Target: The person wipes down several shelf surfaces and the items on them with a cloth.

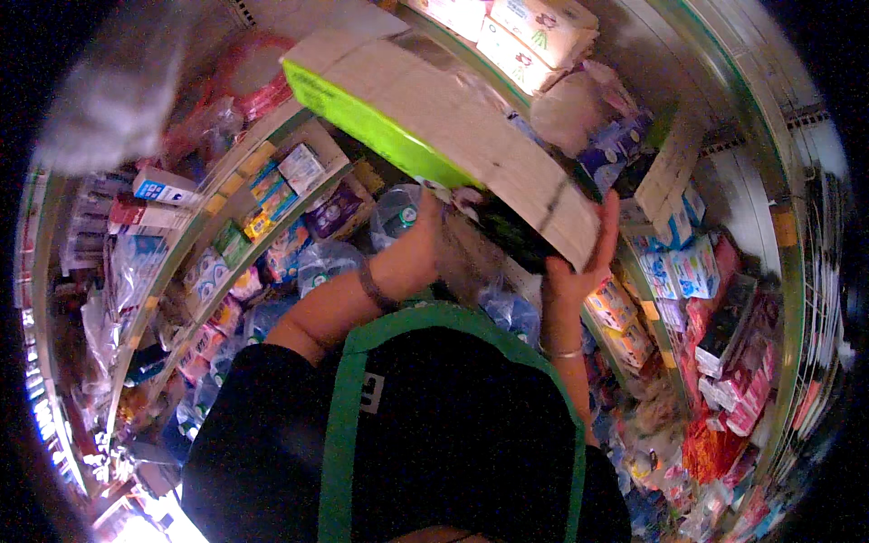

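Around us, packets [695, 269] crowd the right-hand shelves, white packs [534, 41] sit on the upper shelf ahead, and plastic-wrapped bottles [396, 215] stand near our left hand. The long cardboard box [453, 109], bright green along one side, is before us, tilted down to the right, hiding part of the shelves. Our right hand [577, 267] pinches its right end between thumb and fingers. Our left hand [424, 240] reaches its near side; we cannot tell how its fingers close. The left shelf edge [233, 182] curves near the green side; some room shows between box and apron [425, 317].
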`<state>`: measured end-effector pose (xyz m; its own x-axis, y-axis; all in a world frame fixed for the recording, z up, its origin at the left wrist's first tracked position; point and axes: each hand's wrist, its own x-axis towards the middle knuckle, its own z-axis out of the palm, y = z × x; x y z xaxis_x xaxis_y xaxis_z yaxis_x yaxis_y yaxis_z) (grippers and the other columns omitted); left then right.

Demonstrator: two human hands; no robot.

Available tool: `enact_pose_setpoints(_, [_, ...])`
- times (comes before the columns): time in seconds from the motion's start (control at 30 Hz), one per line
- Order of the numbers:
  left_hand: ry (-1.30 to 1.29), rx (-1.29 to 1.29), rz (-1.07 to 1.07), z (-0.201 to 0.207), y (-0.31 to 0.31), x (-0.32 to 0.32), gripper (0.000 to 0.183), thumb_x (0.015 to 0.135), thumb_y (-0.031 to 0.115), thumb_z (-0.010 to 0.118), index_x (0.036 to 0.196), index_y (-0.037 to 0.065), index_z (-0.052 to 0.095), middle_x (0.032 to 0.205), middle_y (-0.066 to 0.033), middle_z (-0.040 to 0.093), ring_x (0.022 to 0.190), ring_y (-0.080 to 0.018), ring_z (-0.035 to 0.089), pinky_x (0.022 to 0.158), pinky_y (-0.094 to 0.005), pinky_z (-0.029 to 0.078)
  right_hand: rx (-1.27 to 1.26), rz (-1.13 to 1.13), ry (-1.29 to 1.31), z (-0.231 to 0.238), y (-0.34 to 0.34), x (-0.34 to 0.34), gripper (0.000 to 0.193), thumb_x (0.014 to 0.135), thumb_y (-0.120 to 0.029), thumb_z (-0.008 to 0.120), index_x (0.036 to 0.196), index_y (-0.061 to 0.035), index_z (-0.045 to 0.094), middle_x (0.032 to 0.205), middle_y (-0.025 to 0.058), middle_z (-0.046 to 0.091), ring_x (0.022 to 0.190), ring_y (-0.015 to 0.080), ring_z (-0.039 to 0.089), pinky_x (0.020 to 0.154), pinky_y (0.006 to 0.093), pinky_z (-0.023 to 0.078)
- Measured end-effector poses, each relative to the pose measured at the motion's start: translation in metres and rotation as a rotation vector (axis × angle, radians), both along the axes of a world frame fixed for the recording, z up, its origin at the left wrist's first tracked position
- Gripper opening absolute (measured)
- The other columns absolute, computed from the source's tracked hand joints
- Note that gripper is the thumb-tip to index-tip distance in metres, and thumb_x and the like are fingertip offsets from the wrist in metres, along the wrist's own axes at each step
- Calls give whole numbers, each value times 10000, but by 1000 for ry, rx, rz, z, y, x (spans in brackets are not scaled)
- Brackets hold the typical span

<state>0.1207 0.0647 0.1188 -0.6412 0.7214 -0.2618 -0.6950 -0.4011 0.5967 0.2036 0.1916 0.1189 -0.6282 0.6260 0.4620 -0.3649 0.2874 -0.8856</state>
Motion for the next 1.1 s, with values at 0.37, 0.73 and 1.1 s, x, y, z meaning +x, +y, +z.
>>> enact_pose_setpoints(0.37, [714,-36,273,55,-46,-95,429,825,339,425,1173,90,448,1181,-68,464,1056,-212,445,893,-342,362,-195,-166,17,-12,70,78,898,669,-464,652,1298,19,230,1104,133,483,985,260,514,861,396,413])
enact_pose_setpoints(0.73, [1576,-901,111,44,-19,-102,464,703,154,582,1129,7,472,1130,-142,489,1032,-236,468,875,-309,378,-510,169,236,-2,85,71,689,797,-441,487,1310,-49,247,1201,131,443,1096,269,438,943,411,327])
enact_pose_setpoints(1.1, [1509,-791,-639,-12,-13,-74,624,595,150,624,1172,15,430,1158,-207,456,1073,-303,443,916,-352,343,-511,273,404,16,52,29,659,814,-449,447,1291,-29,269,1169,128,462,1020,260,496,884,390,390])
